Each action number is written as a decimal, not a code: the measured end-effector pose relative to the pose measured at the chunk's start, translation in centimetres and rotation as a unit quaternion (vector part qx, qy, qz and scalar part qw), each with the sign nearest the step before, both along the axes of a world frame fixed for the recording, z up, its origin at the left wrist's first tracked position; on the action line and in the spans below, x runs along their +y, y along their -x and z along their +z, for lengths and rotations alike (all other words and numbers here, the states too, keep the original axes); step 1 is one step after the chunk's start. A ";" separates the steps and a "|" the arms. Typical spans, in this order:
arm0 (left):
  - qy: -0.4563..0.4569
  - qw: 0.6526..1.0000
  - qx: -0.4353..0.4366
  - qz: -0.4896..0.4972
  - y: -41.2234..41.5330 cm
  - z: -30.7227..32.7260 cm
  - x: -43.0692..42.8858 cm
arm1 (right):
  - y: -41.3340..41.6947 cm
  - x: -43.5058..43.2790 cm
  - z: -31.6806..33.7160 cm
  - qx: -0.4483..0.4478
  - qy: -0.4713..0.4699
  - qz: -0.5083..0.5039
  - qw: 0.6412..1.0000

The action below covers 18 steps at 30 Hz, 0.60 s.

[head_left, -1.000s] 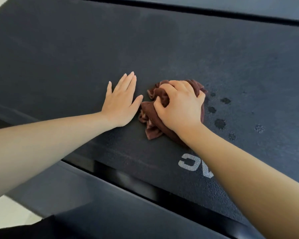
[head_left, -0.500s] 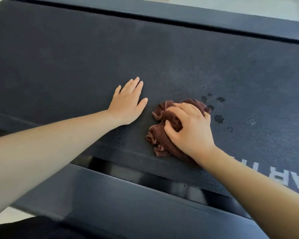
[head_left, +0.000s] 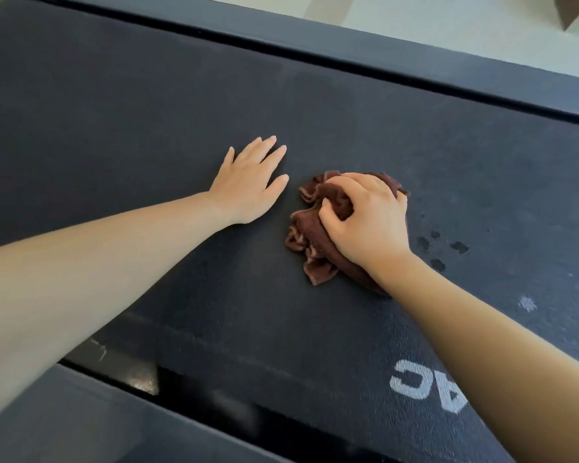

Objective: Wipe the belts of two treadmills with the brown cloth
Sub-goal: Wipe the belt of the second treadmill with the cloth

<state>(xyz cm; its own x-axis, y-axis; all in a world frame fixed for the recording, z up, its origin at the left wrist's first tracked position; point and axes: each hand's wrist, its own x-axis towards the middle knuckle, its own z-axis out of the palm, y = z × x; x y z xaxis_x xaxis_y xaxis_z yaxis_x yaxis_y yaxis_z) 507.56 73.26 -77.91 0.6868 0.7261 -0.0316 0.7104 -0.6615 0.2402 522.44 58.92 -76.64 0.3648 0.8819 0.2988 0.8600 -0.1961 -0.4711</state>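
I'm gripping the bunched brown cloth (head_left: 315,228) with my right hand (head_left: 365,222), fingers curled, at frame centre on the treadmill belt (head_left: 147,111). It's sliding back left off the dark spots (head_left: 459,247), so they're still needing another pass. My left hand (head_left: 248,185) is pressing flat, fingers straight.

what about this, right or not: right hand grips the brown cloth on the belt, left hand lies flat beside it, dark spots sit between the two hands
Only the dark spots are wrong: the head view shows them right of the brown cloth, not between the hands. The right hand does grip the cloth on the belt, and the left hand lies flat beside it.
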 end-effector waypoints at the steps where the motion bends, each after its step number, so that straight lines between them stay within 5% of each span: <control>1: 0.002 1.000 -0.001 0.006 -0.5 0.0 0.9 | -0.4 1.0 -0.1 0.000 -0.003 0.001 1.000; 9: -0.010 0.994 -0.014 0.110 -3.5 -0.3 7.5 | -3.1 9.8 -0.1 0.005 0.003 -0.007 1.000; 18: -0.025 0.992 -0.030 0.119 -3.8 -0.7 7.9 | -6.2 18.0 -0.1 0.001 -0.007 0.029 1.000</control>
